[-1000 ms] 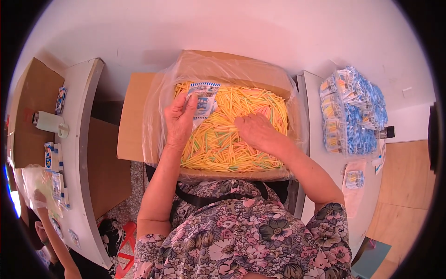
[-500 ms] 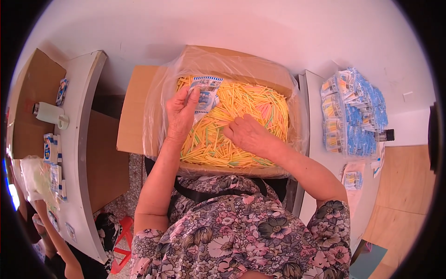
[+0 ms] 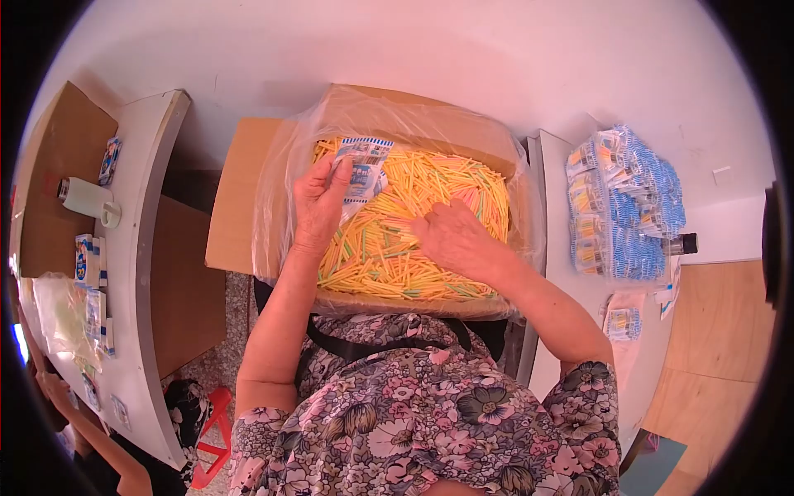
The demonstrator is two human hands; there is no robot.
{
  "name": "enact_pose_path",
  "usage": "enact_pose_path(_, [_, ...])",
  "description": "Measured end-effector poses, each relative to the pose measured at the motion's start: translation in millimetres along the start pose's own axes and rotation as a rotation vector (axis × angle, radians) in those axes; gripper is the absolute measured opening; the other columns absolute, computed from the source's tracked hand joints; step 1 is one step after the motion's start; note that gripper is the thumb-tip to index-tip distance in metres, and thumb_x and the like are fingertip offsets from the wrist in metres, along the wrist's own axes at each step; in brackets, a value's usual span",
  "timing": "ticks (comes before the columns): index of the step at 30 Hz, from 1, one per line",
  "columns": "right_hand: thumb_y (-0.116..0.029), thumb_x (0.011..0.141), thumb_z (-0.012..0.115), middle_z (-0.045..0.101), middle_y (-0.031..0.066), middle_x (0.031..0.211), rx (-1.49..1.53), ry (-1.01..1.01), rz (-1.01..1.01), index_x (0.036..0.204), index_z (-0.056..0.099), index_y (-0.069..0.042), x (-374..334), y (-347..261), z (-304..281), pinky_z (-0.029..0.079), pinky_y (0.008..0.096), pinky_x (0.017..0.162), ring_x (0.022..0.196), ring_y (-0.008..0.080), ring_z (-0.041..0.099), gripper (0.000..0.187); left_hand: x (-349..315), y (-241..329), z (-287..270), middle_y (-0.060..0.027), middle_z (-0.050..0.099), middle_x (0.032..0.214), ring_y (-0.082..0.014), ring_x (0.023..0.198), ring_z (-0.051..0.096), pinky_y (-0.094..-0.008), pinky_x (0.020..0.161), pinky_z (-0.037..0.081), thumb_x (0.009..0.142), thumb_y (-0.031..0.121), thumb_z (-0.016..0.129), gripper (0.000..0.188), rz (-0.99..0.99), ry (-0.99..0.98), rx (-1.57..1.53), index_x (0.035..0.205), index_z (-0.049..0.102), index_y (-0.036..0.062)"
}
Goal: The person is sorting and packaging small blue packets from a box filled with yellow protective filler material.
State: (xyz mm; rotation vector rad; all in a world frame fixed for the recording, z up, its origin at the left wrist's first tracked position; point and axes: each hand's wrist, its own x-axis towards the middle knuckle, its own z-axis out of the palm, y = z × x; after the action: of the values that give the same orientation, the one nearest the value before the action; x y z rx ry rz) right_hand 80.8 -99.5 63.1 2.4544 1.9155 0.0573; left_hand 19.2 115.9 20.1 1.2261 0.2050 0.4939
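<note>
My left hand (image 3: 321,198) pinches a small plastic packet (image 3: 364,157), clear with blue and white print, between thumb and fingers. It holds the packet above the left part of a heap of thin sticks (image 3: 372,264), mostly yellow with some pink and green. The heap fills a cardboard box (image 3: 397,99) lined with a clear plastic bag (image 3: 273,215). Low in the middle of the heap, my right hand (image 3: 455,240) has its fingers curled into the sticks. Its fingertips are partly hidden there.
At the right, blue-and-white filled packets (image 3: 633,202) are stacked on a white table, beside a dark-capped bottle (image 3: 682,244). The left table bears a pale green flask (image 3: 87,204), packets and a plastic bag (image 3: 62,314). A co-worker's arm (image 3: 103,442) reaches in at lower left.
My right hand has shifted slightly to the right within the sticks, its fingers still curled. The left hand keeps the packet in nearly the same place. The co-worker's arm has moved.
</note>
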Motion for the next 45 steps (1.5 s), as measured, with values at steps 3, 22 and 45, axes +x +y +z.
enact_pose_path(3, [-0.016,0.086,0.054,0.054,0.0084,0.065,0.123,0.079,0.134,0.082,0.049,-0.005,-5.1,9.1,-7.8,0.043,0.0370,0.061,0.058,0.0225,0.053,0.013,-0.3,5.9,7.5,0.0023,0.065,0.086,-0.0021,0.074,0.056,-0.0189,0.065,0.046,0.094,0.012,0.056,0.017,-0.016,0.036,-0.011,0.101,0.065,-0.0005])
enact_pose_path(22, [-0.016,0.091,0.052,0.061,0.0073,0.076,2.131,0.344,1.231,0.087,0.055,-0.004,43.9,83.7,55.3,0.054,0.0289,0.050,0.061,0.0147,0.058,0.012,-2.0,7.7,9.1,0.0020,0.065,0.086,-0.0026,0.074,0.056,-0.0194,0.066,0.046,0.095,0.014,0.055,0.017,0.004,0.016,0.033,0.098,0.065,0.0014])
enact_pose_path(45, [-0.023,0.095,0.049,0.054,0.0055,0.099,1.860,0.507,0.557,0.134,0.035,-0.009,-19.6,-2.1,9.1,0.037,0.0268,0.089,0.095,0.0124,0.049,0.044,-46.2,-16.1,83.3,-0.0081,0.047,0.109,-0.0228,0.110,0.046,-0.0355,0.091,0.040,0.081,0.005,0.067,0.015,0.227,-0.623,0.324,0.096,0.067,0.0063])
